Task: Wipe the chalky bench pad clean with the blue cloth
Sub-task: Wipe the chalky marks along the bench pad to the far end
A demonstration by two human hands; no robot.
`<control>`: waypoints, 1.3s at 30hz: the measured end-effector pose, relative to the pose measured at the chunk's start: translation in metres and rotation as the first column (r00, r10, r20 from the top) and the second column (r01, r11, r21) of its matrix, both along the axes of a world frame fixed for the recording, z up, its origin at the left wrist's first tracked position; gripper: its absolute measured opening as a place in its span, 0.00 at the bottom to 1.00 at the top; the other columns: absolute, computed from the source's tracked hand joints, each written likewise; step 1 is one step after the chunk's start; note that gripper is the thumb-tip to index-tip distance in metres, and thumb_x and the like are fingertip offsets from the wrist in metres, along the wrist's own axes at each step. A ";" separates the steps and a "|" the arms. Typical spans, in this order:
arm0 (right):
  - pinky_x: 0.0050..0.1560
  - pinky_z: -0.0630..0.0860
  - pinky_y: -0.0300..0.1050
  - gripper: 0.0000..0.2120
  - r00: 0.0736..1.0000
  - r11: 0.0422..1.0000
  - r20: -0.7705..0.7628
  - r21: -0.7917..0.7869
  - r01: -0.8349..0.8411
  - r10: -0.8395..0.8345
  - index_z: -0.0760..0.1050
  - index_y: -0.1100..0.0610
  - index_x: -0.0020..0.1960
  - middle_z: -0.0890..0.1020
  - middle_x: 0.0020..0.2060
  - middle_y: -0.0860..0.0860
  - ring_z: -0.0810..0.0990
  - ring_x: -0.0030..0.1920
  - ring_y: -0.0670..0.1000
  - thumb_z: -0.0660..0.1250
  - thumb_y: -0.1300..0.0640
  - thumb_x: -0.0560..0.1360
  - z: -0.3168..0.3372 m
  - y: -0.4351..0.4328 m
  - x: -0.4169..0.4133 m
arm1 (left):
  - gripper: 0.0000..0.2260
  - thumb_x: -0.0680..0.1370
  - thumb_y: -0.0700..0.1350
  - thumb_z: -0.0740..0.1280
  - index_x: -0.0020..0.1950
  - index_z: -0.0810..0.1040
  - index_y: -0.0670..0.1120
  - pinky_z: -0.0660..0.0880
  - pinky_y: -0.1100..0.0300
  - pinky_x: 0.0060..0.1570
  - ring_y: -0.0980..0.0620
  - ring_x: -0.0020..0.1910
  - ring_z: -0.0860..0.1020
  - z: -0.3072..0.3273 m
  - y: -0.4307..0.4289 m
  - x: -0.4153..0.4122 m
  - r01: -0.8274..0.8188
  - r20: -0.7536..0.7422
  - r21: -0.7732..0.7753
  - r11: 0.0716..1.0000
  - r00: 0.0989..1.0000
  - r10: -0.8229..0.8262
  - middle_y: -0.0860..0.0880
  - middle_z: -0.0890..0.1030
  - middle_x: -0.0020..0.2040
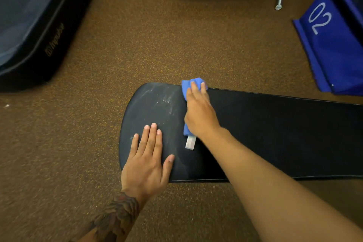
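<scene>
— Forearms come in from the bottom edge, the tattooed one on the left; why does the left hand [148,155] lie flat on the bench pad [265,131], fingers spread and holding nothing?

— To my eye it braces the pad and steadies the body while the other arm scrubs; open palm, weight on the rounded end, right over the part that still looks grey.

— Take it biggest first, then; what does the pad show?

— Long black vinyl, running off to the right over the speckled brown floor [157,35]; the rounded left end carries pale chalk smears [165,100], while the stretch to the right reads darker and cleaner; so I'd judge the wiping is working toward that end.

— And the blue cloth [191,84]?

— Bunched under the right hand [198,112] at the pad's far edge, just right of the smears; fingers curl down over it, pressing it to the vinyl, closed enough to grip; blue peeks out beyond the fingertips and below the heel of the palm.

— That white strip [191,142] near the wrist?

— Probably the cloth's care tag, trailing loose on the pad; it's too small to be sure.
</scene>
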State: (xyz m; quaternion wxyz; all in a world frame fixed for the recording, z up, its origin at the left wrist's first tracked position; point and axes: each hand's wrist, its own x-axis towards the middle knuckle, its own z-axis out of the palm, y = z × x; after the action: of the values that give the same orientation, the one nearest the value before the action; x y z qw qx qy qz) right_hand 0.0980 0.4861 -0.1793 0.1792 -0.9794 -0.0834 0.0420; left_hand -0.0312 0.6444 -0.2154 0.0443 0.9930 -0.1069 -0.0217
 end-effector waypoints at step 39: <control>0.73 0.54 0.58 0.44 0.997 0.996 -0.066 0.077 -0.043 0.048 0.51 0.64 0.75 0.44 0.75 0.54 0.37 0.74 0.60 0.72 0.69 0.66 -0.002 0.006 -0.186 | 0.32 0.80 0.58 0.42 0.76 0.58 0.37 0.50 0.44 0.75 0.43 0.77 0.53 0.001 -0.002 0.000 -0.021 0.044 -0.063 0.998 0.999 0.023 0.39 0.57 0.77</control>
State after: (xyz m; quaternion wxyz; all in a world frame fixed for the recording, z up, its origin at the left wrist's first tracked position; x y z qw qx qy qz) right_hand -0.0880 0.4920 -0.1810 0.2178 -0.9678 -0.1010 0.0758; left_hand -0.0311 0.6420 -0.2147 0.0734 0.9925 -0.0975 0.0044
